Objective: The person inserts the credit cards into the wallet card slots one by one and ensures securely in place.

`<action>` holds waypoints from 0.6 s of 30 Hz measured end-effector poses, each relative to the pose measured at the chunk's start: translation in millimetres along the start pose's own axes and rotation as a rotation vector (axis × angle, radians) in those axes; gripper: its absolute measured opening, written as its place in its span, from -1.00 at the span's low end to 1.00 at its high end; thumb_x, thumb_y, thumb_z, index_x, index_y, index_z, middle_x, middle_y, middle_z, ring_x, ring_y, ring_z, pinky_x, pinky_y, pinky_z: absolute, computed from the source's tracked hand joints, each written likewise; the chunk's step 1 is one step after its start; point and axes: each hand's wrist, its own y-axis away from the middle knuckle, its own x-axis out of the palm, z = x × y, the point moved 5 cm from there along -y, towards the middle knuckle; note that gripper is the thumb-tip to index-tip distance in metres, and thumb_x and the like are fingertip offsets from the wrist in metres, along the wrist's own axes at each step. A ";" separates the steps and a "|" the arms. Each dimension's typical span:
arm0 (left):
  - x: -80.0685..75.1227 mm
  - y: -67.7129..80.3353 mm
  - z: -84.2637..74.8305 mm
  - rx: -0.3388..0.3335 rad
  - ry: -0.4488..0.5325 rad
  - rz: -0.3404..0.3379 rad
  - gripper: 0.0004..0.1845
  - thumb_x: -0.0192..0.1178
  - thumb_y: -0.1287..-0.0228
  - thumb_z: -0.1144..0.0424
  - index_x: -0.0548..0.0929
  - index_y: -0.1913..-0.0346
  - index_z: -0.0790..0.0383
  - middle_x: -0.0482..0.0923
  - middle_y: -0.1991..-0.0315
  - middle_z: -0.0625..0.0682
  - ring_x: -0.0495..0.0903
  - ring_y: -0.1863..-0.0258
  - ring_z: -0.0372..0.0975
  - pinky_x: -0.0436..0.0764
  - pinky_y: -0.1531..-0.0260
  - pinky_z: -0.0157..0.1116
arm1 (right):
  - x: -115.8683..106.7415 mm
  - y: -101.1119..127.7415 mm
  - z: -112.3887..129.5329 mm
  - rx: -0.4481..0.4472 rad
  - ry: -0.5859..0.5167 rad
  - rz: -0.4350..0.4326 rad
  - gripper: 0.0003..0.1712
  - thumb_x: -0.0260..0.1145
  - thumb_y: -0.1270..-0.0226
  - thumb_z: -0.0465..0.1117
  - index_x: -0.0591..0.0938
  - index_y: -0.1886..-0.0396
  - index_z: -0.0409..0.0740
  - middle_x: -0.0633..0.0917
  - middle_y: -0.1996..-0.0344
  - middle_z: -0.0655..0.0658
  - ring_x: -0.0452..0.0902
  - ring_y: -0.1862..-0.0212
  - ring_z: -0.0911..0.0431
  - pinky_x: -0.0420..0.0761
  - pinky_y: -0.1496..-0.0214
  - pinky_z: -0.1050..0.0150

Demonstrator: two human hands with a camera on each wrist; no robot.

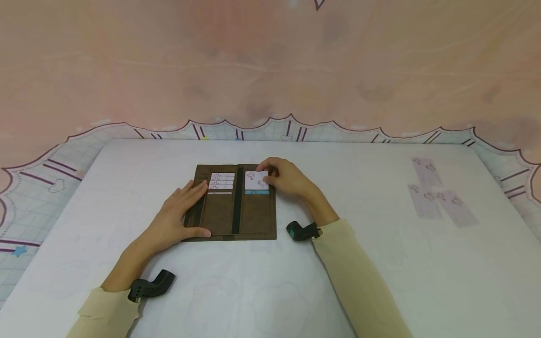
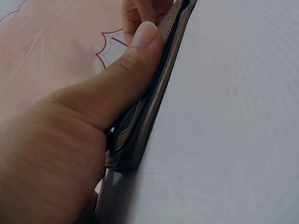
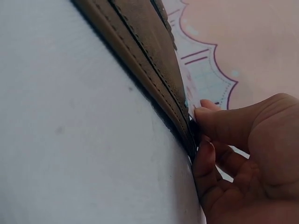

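Observation:
A brown card wallet (image 1: 258, 218) lies spread out on the white table. Its left panel holds several white patterned cards (image 1: 221, 181), tucked in stepped slots. My left hand (image 1: 173, 216) rests on the wallet's left side, fingers extended and thumb along the lower edge. In the right panel a white patterned card (image 1: 254, 179) sticks up from a slot, above a blue strip (image 1: 256, 192). My right hand (image 1: 291, 179) pinches this card at its upper right between thumb and fingers. The right wrist view shows the thumb (image 3: 229, 122) at the card beside the wallet's stitched edge.
Three loose patterned cards lie to the right on the table: an upper card (image 1: 427, 171), a lower left card (image 1: 424, 203) and a lower right card (image 1: 457, 209). A pinkish patterned cloth (image 1: 270, 61) hangs behind the table (image 1: 380, 281).

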 end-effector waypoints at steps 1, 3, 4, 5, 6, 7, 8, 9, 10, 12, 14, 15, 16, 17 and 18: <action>0.0 -0.1 0.0 0.001 -0.001 0.000 0.14 0.48 0.12 -0.12 0.12 -0.49 0.20 0.05 -0.47 0.18 -0.16 -0.47 0.06 -0.22 -0.41 -0.01 | 0.2 0.3 0.4 0.002 -0.001 0.001 -0.76 0.22 -0.34 -0.37 0.60 0.01 -0.17 0.56 0.26 -0.09 0.39 0.25 0.07 0.41 0.19 0.29; -0.2 -0.2 -0.1 0.003 -0.003 -0.001 0.14 0.48 0.13 -0.12 0.12 -0.49 0.20 0.05 -0.47 0.19 -0.16 -0.47 0.07 -0.22 -0.41 -0.01 | 0.4 0.6 0.8 0.004 0.004 0.004 -0.76 0.22 -0.34 -0.37 0.60 0.01 -0.17 0.56 0.26 -0.09 0.39 0.24 0.07 0.41 0.18 0.29; -0.2 -0.2 -0.1 0.003 -0.003 -0.001 0.14 0.48 0.13 -0.12 0.12 -0.49 0.20 0.05 -0.47 0.19 -0.16 -0.47 0.07 -0.22 -0.41 -0.01 | 0.4 0.7 0.8 0.007 0.007 0.006 -0.76 0.22 -0.34 -0.36 0.60 0.01 -0.16 0.55 0.26 -0.09 0.39 0.24 0.07 0.41 0.18 0.29; -0.2 -0.2 -0.1 0.004 -0.003 -0.001 0.14 0.48 0.12 -0.12 0.12 -0.49 0.20 0.05 -0.47 0.19 -0.16 -0.47 0.07 -0.22 -0.41 -0.01 | 0.6 0.9 0.9 0.008 0.010 0.010 -0.76 0.22 -0.34 -0.36 0.60 0.01 -0.16 0.55 0.26 -0.09 0.39 0.24 0.07 0.41 0.18 0.29; -0.2 -0.3 0.0 0.004 -0.004 -0.001 0.14 0.48 0.12 -0.12 0.12 -0.49 0.20 0.05 -0.47 0.19 -0.16 -0.47 0.07 -0.22 -0.41 -0.01 | 0.7 0.9 0.8 0.011 0.012 0.013 -0.76 0.22 -0.35 -0.36 0.60 0.01 -0.16 0.55 0.26 -0.09 0.39 0.23 0.07 0.41 0.18 0.29; -0.2 -0.3 0.1 0.005 -0.004 -0.002 0.14 0.48 0.12 -0.12 0.12 -0.49 0.20 0.05 -0.47 0.19 -0.16 -0.47 0.07 -0.22 -0.41 -0.01 | 0.6 1.2 1.0 0.012 0.015 0.018 -0.76 0.22 -0.35 -0.35 0.60 0.01 -0.16 0.55 0.26 -0.10 0.39 0.22 0.06 0.41 0.17 0.28; -0.1 -0.3 0.1 0.006 -0.004 -0.003 0.13 0.48 0.12 -0.11 0.12 -0.49 0.20 0.05 -0.47 0.19 -0.16 -0.47 0.07 -0.22 -0.41 -0.01 | 0.8 1.2 0.6 0.014 0.020 0.023 -0.76 0.22 -0.35 -0.35 0.60 0.00 -0.16 0.55 0.26 -0.10 0.39 0.21 0.06 0.41 0.16 0.28; 0.1 -0.4 0.1 0.006 -0.004 -0.003 0.13 0.48 0.12 -0.11 0.12 -0.49 0.21 0.05 -0.47 0.19 -0.16 -0.47 0.07 -0.22 -0.41 -0.01 | 0.9 1.3 0.2 0.016 0.025 0.030 -0.76 0.22 -0.35 -0.34 0.60 0.00 -0.16 0.55 0.25 -0.09 0.39 0.20 0.06 0.41 0.15 0.28; 0.2 -0.4 0.1 0.006 -0.004 -0.003 0.13 0.48 0.12 -0.11 0.12 -0.49 0.21 0.05 -0.47 0.19 -0.16 -0.47 0.07 -0.22 -0.42 -0.01 | 1.0 1.5 -0.1 0.017 0.026 0.036 -0.76 0.22 -0.36 -0.34 0.60 0.00 -0.16 0.55 0.24 -0.09 0.39 0.19 0.06 0.42 0.14 0.28; 0.3 -0.4 0.1 0.003 -0.005 -0.002 0.13 0.48 0.12 -0.11 0.12 -0.49 0.21 0.05 -0.47 0.19 -0.16 -0.47 0.07 -0.22 -0.41 -0.01 | 1.2 1.8 -0.7 0.015 0.029 0.047 -0.75 0.22 -0.36 -0.34 0.60 -0.01 -0.16 0.55 0.20 -0.09 0.39 0.17 0.06 0.42 0.11 0.28; 0.4 -0.5 0.1 -0.002 -0.005 0.002 0.13 0.48 0.12 -0.12 0.12 -0.49 0.21 0.05 -0.47 0.19 -0.16 -0.47 0.06 -0.23 -0.41 -0.01 | 1.6 1.9 -1.6 0.010 0.032 0.057 -0.75 0.22 -0.36 -0.33 0.60 -0.01 -0.16 0.56 0.17 -0.09 0.39 0.15 0.06 0.42 0.08 0.27; 0.4 -0.5 0.1 -0.005 -0.006 0.003 0.13 0.48 0.12 -0.12 0.12 -0.49 0.20 0.05 -0.47 0.19 -0.16 -0.47 0.06 -0.23 -0.41 -0.01 | 1.7 2.0 -1.6 0.006 0.029 0.061 -0.74 0.22 -0.35 -0.34 0.60 -0.01 -0.17 0.56 0.16 -0.09 0.39 0.14 0.06 0.42 0.07 0.27; 0.3 -0.5 0.0 -0.008 -0.007 0.005 0.14 0.48 0.12 -0.13 0.12 -0.49 0.20 0.05 -0.47 0.19 -0.17 -0.47 0.06 -0.23 -0.41 -0.01 | 1.8 2.0 -1.7 0.002 0.028 0.063 -0.74 0.22 -0.35 -0.34 0.60 -0.02 -0.18 0.56 0.14 -0.09 0.39 0.13 0.06 0.42 0.06 0.27; 0.4 -0.5 0.0 -0.011 -0.007 0.006 0.14 0.47 0.12 -0.13 0.12 -0.49 0.20 0.05 -0.47 0.19 -0.17 -0.47 0.06 -0.23 -0.41 -0.01 | 2.0 2.0 -1.9 -0.001 0.027 0.065 -0.74 0.22 -0.35 -0.34 0.59 -0.02 -0.18 0.56 0.14 -0.09 0.38 0.12 0.06 0.42 0.05 0.27; 0.5 -0.5 0.1 -0.012 -0.010 0.006 0.14 0.48 0.12 -0.13 0.12 -0.49 0.20 0.05 -0.47 0.18 -0.17 -0.47 0.06 -0.23 -0.41 -0.01 | 2.1 2.1 -2.0 0.000 0.023 0.065 -0.74 0.23 -0.35 -0.34 0.59 -0.02 -0.18 0.56 0.14 -0.09 0.38 0.13 0.06 0.42 0.06 0.27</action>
